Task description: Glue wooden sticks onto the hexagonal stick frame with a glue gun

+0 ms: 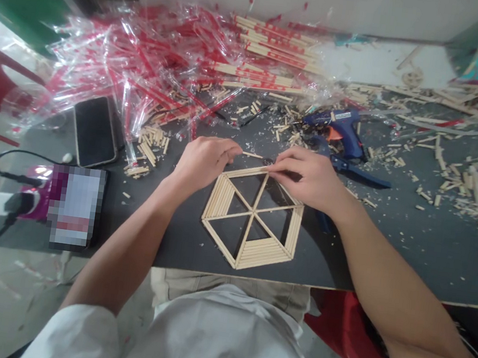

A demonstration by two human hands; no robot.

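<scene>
A hexagonal frame of pale wooden sticks [253,211] lies on the dark table, with spokes meeting at its centre. Rows of sticks fill some of its wedges; others are bare inside. Beyond its far left corner, my left hand [208,160] is closed, and a short wooden stick [251,155] juts rightward from its fingertips. My right hand [308,173] pinches the frame's far edge near a corner, its fingers covering part of that side. Just behind the right hand are blue-handled cutters [363,173] and a blue glue gun [338,127].
Red-and-clear plastic wrappers [149,55] heap at the back left, beside wrapped chopsticks [278,43]. Cut stick pieces [150,147] and scraps [443,165] litter the table [405,254]. At left lie a dark phone [94,132], a lit phone [79,205] and a purple power strip [39,191].
</scene>
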